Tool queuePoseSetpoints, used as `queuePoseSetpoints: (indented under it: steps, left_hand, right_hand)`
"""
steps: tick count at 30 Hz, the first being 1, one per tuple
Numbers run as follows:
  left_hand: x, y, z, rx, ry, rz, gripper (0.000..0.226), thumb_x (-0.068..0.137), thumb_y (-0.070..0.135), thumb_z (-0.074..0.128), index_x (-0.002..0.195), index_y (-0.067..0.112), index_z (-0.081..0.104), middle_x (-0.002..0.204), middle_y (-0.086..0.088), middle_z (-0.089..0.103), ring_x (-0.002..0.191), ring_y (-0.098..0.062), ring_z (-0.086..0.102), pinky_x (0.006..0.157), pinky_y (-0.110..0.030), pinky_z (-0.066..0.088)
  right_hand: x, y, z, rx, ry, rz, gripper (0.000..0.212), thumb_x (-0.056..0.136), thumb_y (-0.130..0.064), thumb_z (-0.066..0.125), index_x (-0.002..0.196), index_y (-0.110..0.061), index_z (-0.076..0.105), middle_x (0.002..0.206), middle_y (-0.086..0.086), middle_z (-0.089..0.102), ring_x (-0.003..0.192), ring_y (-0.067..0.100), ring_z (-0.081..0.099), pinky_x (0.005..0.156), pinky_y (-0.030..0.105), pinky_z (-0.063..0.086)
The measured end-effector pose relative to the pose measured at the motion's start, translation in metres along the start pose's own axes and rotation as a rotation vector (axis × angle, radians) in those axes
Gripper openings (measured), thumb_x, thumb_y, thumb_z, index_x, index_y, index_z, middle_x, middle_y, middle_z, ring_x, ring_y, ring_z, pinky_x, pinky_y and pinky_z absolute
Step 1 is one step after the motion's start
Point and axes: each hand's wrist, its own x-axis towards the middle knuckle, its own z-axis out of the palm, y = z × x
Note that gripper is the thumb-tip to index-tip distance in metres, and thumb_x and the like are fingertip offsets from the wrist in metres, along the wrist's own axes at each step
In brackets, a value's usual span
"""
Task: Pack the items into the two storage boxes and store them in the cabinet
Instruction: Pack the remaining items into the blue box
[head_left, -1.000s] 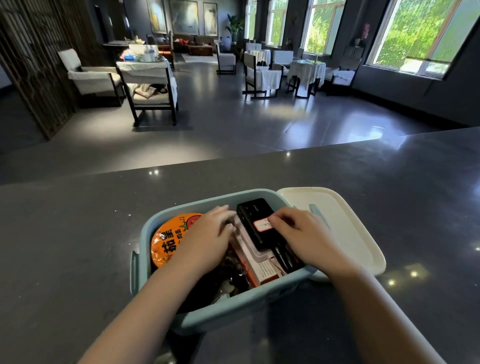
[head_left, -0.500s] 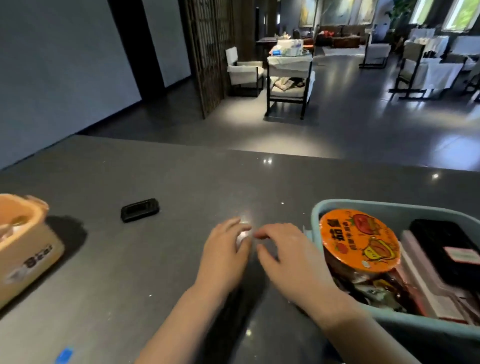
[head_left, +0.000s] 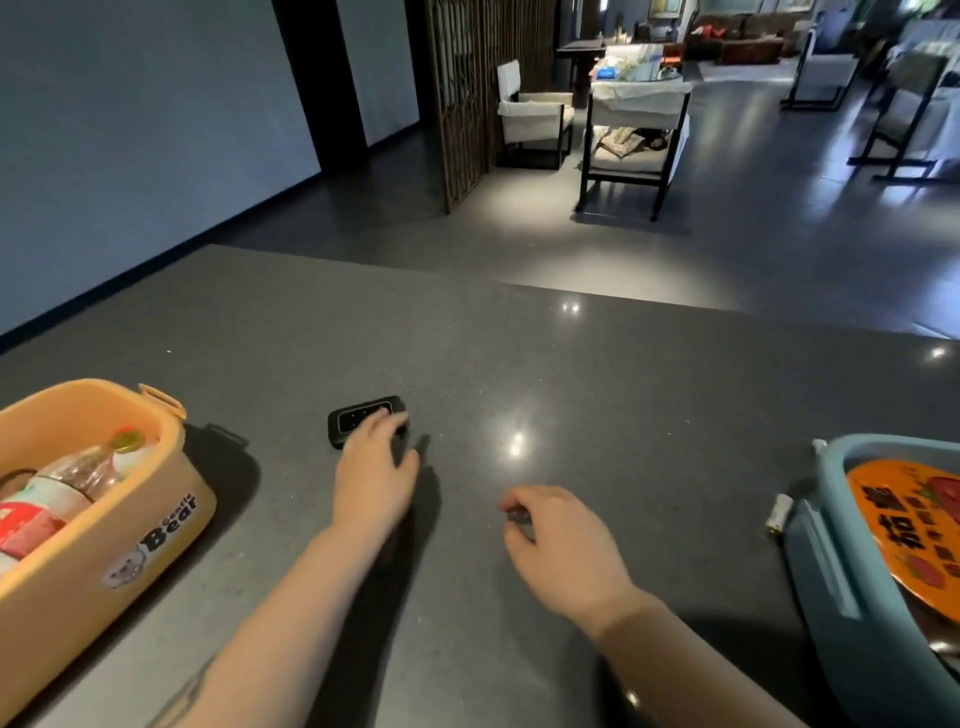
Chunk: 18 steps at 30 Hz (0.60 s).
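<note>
A small black device (head_left: 358, 420) lies flat on the grey counter (head_left: 597, 374). My left hand (head_left: 376, 470) reaches over it, fingers spread, with the fingertips on its right end and not closed around it. My right hand (head_left: 566, 540) hovers low over the counter further right, its fingers curled on a small dark object (head_left: 519, 516) that is mostly hidden. The orange storage box (head_left: 171, 499) stands at the left with a plastic bottle (head_left: 78, 475) lying inside. The blue storage box (head_left: 836, 582) sits at the right edge, holding an orange instant-noodle bowl (head_left: 909, 514).
A small white cylinder (head_left: 778, 513) lies on the counter beside the blue box. Beyond the counter's far edge the floor drops away to chairs (head_left: 535, 117) and a wooden screen (head_left: 467, 98).
My view has swung left from the blue box to the counter. Both hands left that box; the left hand moved out onto the black device and the right hand drew apart from it.
</note>
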Motion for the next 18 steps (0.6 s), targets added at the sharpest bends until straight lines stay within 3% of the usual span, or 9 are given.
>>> queuePoseSetpoints:
  steps: [2,5,7,9,10,13,16,18]
  left_hand:
    - [0.04,-0.021,-0.008,0.058,0.009,-0.032,0.056,0.083,0.015,0.064,0.136,0.015,0.047,0.149,-0.01,0.036,0.138,-0.027,0.029,0.113,-0.039,0.026]
    - [0.079,-0.052,-0.004,0.241,-0.185,-0.133,0.07,0.087,0.037,0.062,0.147,0.023,0.029,0.156,-0.012,0.019,0.144,-0.032,0.014,0.116,-0.042,0.018]
    - [0.09,-0.062,0.007,0.289,-0.253,-0.147,0.068,0.09,0.047,0.053,0.147,0.021,0.027,0.154,-0.015,0.025,0.142,-0.035,0.017,0.115,-0.042,0.018]
    - [0.09,-0.06,0.022,0.29,-0.197,-0.103,0.065,0.091,0.047,0.05,0.145,0.016,0.032,0.146,-0.021,0.037,0.135,-0.04,0.027,0.11,-0.044,0.023]
    - [0.087,-0.054,0.029,0.284,-0.174,-0.084,0.065,0.091,0.047,0.05,0.145,0.016,0.033,0.143,-0.022,0.04,0.132,-0.041,0.03,0.109,-0.046,0.025]
    - [0.07,-0.021,0.057,0.226,-0.183,0.011,0.064,0.089,0.046,0.054,0.143,0.017,0.036,0.142,-0.02,0.041,0.13,-0.04,0.03,0.107,-0.048,0.027]
    - [0.053,0.025,0.086,0.153,-0.246,0.143,0.064,0.086,0.043,0.059,0.141,0.018,0.04,0.141,-0.016,0.042,0.129,-0.037,0.032,0.107,-0.044,0.027]
    - [0.044,0.05,0.104,0.126,-0.297,0.212,0.064,0.086,0.045,0.059,0.142,0.02,0.039,0.143,-0.012,0.041,0.13,-0.033,0.032,0.107,-0.041,0.026]
  right_hand:
    - [0.02,-0.008,0.004,-0.004,0.001,0.032,0.03,0.09,-0.025,0.05,0.118,-0.026,0.061,0.114,-0.007,0.062,0.108,0.008,0.055,0.091,0.023,0.045]
    - [0.031,-0.006,0.01,-0.023,-0.01,0.117,0.034,0.088,-0.028,0.05,0.122,-0.029,0.056,0.121,-0.006,0.056,0.112,0.012,0.053,0.095,0.025,0.043]
    - [0.027,0.009,0.006,-0.084,0.089,0.185,0.04,0.084,-0.023,0.055,0.124,-0.023,0.056,0.127,0.0,0.053,0.119,0.018,0.05,0.1,0.029,0.041]
    - [0.019,0.036,-0.004,-0.186,0.282,0.283,0.046,0.078,-0.011,0.062,0.124,-0.009,0.059,0.131,0.015,0.053,0.123,0.031,0.049,0.102,0.036,0.041]
    - [0.014,0.051,-0.012,-0.237,0.336,0.386,0.051,0.079,-0.008,0.061,0.129,-0.007,0.055,0.138,0.02,0.047,0.13,0.035,0.042,0.105,0.038,0.036]
    - [0.001,0.088,-0.04,-0.313,0.327,0.717,0.065,0.091,-0.019,0.049,0.15,-0.013,0.023,0.158,0.016,0.01,0.147,0.03,0.005,0.117,0.037,0.009]
    - [0.001,0.103,-0.052,-0.311,0.285,0.876,0.068,0.097,-0.019,0.043,0.152,-0.011,0.004,0.158,0.02,-0.01,0.147,0.032,-0.007,0.117,0.04,0.008]
    - [0.007,0.104,-0.056,-0.337,0.229,0.927,0.069,0.097,-0.017,0.043,0.152,-0.009,0.002,0.157,0.023,-0.01,0.146,0.035,-0.006,0.117,0.041,0.011]
